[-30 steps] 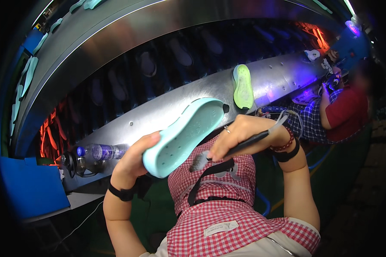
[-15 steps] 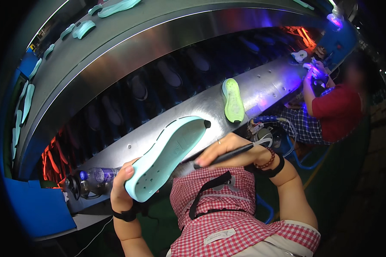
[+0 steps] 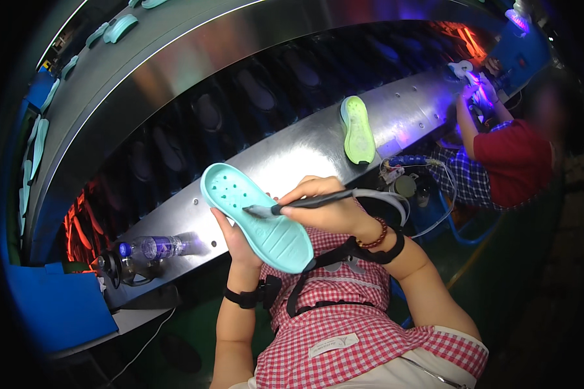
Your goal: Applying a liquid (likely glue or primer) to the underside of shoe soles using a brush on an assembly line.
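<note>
From my distant seat I see the right hand [image 3: 328, 211] gripping the black handle of a brush [image 3: 315, 200] between thumb and fingers, pen-fashion, seemingly so that the tip can be steered finely. The bristles [image 3: 258, 211], just left of that hand, appear to touch the aqua sole [image 3: 282, 241] near its middle. The left hand [image 3: 239, 245] grips the aqua sole from beneath and along its near left edge, thumb at the side; I judge this keeps the upper face free for the brush. The aqua sole slants across the space between both hands, its holed end pointing away and its dark-tipped end toward the wearer's checked apron [image 3: 324, 324]. A pale tube [image 3: 386, 196] trails back from the brush over the right wrist, perhaps routed there to stay off the work. Beyond the hands is a metal ledge [image 3: 240, 170]; on it, ahead and right of the right hand, rests a green sole [image 3: 358, 133], within easy reach, I judge. Left of the left hand, a clear bottle [image 3: 157, 247] is set aside on the ledge. Well off to the right, a co-worker [image 3: 516, 162] sits under violet light.
</note>
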{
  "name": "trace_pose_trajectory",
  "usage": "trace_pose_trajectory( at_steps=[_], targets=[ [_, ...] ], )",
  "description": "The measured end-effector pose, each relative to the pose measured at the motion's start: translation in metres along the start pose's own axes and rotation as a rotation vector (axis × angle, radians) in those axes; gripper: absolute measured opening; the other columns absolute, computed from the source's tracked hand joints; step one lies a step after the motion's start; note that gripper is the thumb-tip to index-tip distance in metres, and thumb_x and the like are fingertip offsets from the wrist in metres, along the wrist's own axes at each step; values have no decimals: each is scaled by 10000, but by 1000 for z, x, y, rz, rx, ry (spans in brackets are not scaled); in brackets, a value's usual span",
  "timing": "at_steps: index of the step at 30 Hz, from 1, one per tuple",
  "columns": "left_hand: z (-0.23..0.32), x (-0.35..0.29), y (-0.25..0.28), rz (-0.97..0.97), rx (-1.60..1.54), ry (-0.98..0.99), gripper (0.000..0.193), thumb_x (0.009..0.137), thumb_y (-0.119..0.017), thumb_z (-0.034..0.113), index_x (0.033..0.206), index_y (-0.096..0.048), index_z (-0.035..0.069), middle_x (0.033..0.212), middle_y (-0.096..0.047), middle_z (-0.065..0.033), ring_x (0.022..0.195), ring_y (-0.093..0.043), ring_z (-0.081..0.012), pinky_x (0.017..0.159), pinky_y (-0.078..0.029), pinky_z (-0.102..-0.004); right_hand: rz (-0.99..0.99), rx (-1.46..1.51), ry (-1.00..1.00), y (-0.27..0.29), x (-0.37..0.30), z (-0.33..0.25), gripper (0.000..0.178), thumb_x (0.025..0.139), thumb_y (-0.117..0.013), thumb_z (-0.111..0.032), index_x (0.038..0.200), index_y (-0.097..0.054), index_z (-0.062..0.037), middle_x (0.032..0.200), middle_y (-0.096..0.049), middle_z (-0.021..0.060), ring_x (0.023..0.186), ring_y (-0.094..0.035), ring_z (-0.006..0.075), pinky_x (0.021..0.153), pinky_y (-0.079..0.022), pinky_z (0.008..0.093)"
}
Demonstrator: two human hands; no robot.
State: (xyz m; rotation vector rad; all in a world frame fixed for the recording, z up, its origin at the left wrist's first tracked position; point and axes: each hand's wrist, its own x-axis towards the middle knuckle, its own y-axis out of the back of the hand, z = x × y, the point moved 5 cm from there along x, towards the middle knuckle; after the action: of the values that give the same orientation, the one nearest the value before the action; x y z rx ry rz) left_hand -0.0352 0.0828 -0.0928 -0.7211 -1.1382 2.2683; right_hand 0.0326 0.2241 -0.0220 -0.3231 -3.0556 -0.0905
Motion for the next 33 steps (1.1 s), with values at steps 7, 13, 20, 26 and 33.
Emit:
trace_pose_trajectory(
  at_steps=[7,13,20,26,33],
  targets=[
    [29,-1,4,-143,-21,-188,798,789,-219,729,1226,-422,93,1072,-556,-132,994,-539,-291,912,-400,-516,-334,-375,593,-27,-43,-34,100,662,-665,-119,754,-656,-81,719,-632,51,684,-605,229,619,-485,323],
    [21,-6,-32,-216,-56,-203,817,799,-229,721,1315,-319,94,1014,-539,-103,966,-525,-263,931,-355,-535,-134,-170,414,-13,-6,-44,203,670,-699,-26,868,-667,-5,760,-651,98,703,-608,191,646,-470,286],
    [44,-11,-41,-246,-156,-372,846,769,-300,740,1314,-325,94,1012,-527,-102,951,-505,-243,960,-325,-531,-196,-51,261,-8,-20,-46,203,682,-699,-11,880,-656,0,835,-663,103,722,-613,205,669,-480,294],
    [71,-13,-41,-245,-89,-423,946,688,-327,807,1336,-300,117,1053,-515,-120,982,-509,-273,971,-309,-566,-438,-84,507,-13,-34,-47,184,707,-692,-71,887,-667,-41,793,-645,103,756,-601,177,691,-466,258],
    [78,-13,-46,-398,-89,-393,868,733,-404,733,1284,-377,62,1170,-475,-146,1081,-463,-297,1019,-257,-541,-424,36,316,-10,-29,-36,214,705,-689,-39,919,-669,-38,890,-659,83,837,-589,172,765,-464,287]
  ],
)
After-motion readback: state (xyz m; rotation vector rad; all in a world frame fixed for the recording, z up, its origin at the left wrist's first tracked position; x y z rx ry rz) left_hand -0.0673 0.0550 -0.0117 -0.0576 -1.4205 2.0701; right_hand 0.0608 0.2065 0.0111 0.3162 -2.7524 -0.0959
